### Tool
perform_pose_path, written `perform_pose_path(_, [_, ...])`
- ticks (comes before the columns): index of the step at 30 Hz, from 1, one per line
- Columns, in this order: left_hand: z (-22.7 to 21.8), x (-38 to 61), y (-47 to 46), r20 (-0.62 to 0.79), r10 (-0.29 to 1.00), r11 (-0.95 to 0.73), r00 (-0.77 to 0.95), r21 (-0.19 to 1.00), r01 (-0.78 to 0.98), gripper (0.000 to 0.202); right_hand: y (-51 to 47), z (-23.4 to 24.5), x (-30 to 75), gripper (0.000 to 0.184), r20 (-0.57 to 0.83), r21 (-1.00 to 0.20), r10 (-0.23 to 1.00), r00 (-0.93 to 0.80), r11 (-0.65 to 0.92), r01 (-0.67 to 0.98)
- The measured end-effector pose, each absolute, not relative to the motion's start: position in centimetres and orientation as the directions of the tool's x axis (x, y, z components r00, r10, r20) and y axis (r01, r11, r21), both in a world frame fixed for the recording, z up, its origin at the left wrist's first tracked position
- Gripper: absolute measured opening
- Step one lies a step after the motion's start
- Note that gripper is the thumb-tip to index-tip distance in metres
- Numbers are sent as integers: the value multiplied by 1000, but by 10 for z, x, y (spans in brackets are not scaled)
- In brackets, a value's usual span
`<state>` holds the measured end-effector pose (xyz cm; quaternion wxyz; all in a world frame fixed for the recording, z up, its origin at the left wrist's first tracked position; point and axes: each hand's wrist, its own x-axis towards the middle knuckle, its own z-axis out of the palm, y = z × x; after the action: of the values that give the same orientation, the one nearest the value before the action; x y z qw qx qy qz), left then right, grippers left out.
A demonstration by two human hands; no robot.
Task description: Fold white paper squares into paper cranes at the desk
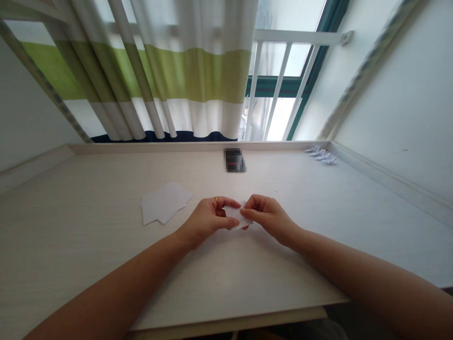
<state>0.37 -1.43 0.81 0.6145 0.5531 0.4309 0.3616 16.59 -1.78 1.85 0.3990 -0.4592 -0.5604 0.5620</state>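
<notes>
Folded paper [234,213] sits between your two hands, near the middle of the table [88,255] from side to side. Your left hand [207,217] pinches its left side between thumb and forefinger; your right hand [272,215] has thumb and forefinger pinched at its right side, the other fingers curled in. Your fingers hide much of it, so you can't read every crease, but it looks partway through its folding. Several small folded pieces [321,154] are bunched in the far right corner and look finished; they lie too close together to count surely. Loose flat sheets [163,205], overlapping left of your left hand, seem to be what is left to fold.

For room, you have bare tabletop on both sides, widest to the right. A dark, blurred object [232,160] stands beyond your hands, near the raised back ledge [159,148]. Side ledges bound the table left and right; the near edge, below your hands, has no visible lip.
</notes>
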Motion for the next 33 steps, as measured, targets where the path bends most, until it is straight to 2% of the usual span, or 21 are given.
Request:
perform_pose_path(10, [5, 3, -13, -137, 919, 121, 368, 990, 66, 39, -15, 16, 168, 18, -120, -992, 948, -293, -104, 69])
perform_pose_path(19, [7, 3, -14, -132, 925, 134, 356, 991, 19, 27, -15, 14, 169, 26, -89, -996, 946, -311, -86, 22])
perform_pose_path(26, [1, 5, -12, -95, 931, 97, 352, 995, 10, 28, -12, 11, 170, 26, -83, -996, 934, -349, -86, 5])
perform_pose_path(30, [0, 4, -12, -83, 937, 75, 338, 997, 36, 29, -10, 11, 172, 24, -85, -996, 933, -351, -72, 50])
perform_pose_path(33, [3, 5, -13, -79, 939, 53, 334, 995, 87, 27, -10, 12, 173, 19, -64, -988, 943, -325, -14, 154])
